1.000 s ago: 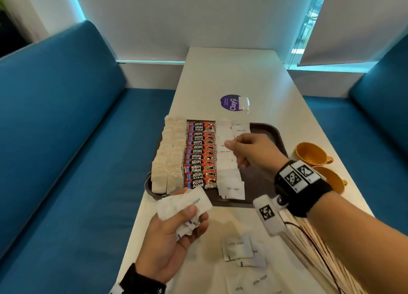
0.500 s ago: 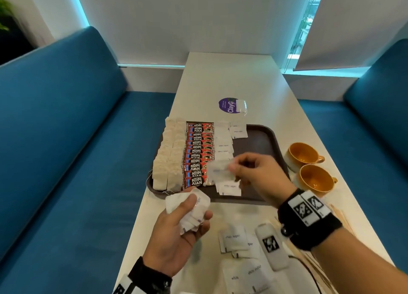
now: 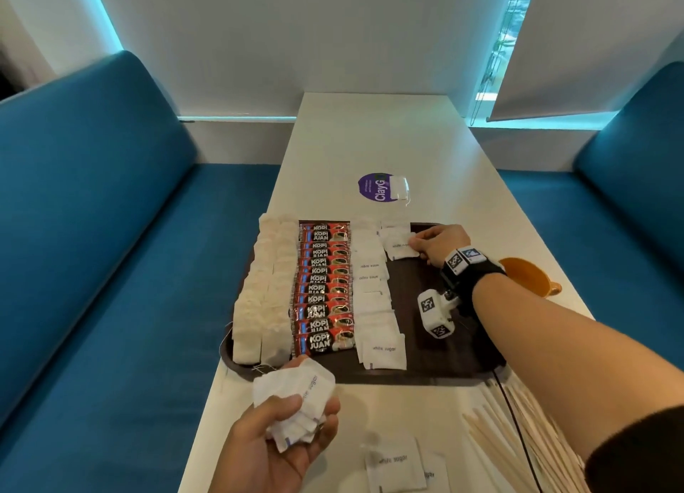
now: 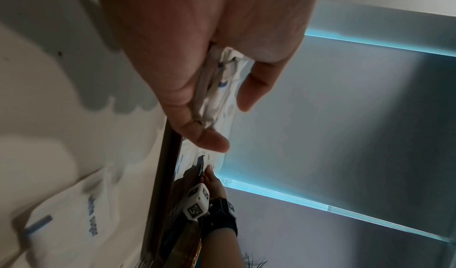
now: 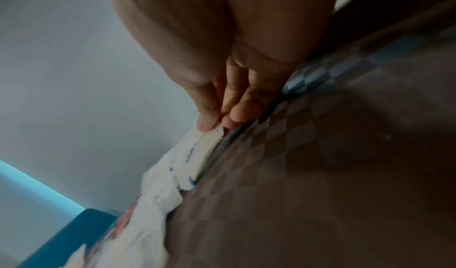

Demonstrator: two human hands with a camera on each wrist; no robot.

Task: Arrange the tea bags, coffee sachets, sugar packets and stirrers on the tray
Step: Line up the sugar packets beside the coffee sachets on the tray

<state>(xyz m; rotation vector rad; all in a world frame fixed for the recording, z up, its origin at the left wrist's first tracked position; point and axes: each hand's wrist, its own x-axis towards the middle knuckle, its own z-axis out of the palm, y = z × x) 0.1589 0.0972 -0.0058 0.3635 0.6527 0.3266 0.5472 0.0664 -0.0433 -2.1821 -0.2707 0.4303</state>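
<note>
Second sugar row, far end.
Right hand (image 3: 436,246) apparently pinches a sugar packet (image 3: 401,249) down for alignment; left hand (image 3: 281,444) clutches spare packets (image 3: 296,396) as supply.

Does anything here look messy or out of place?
Mostly tidy rows on the tray. The odd bits: the left hand holds a crumpled bunch of sugar packets, a few loose sugar packets lie on the table, and the stirrers are not yet on the tray.
</note>
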